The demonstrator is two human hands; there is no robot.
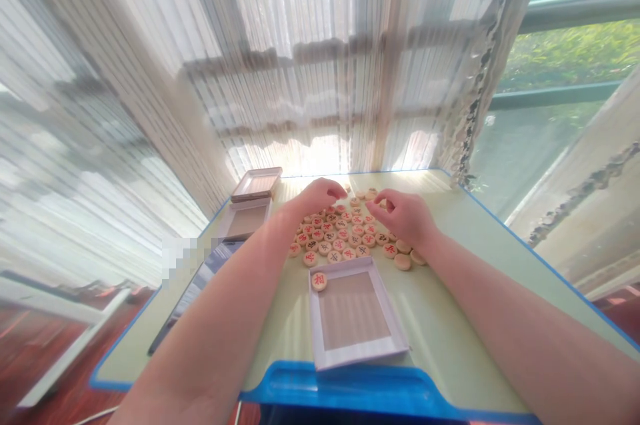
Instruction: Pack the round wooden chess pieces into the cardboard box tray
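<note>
Two bare forearms (215,318) come nearest the camera, reaching forward on either side so that the space between them stays open. Under them spreads one pale green, blue-edged tabletop (477,225), its near side bearing a blue plastic strip (350,378). One dark, flat, glossy slab (207,270) lies at the left, partly hidden by the arm. Shallow, white-rimmed rectangular trays number three: a near tray (363,352) sits open side up between the arms, presumably for easy reach, while a left tray (247,220) and a far-left tray (257,182) seem set aside.

The two hands hover at the far part of the spread, the left hand (323,193) curled, the right hand (403,212) with thumb and forefinger close together; whether either grips anything cannot be told.

Smallest are the round wooden character pieces (343,234): over thirty lie loose beyond the near tray, mostly face up, perhaps for reading. At least three beside the right wrist show blank faces. Exactly one red-marked piece (319,282) rests in the near tray's far-left corner.
</note>
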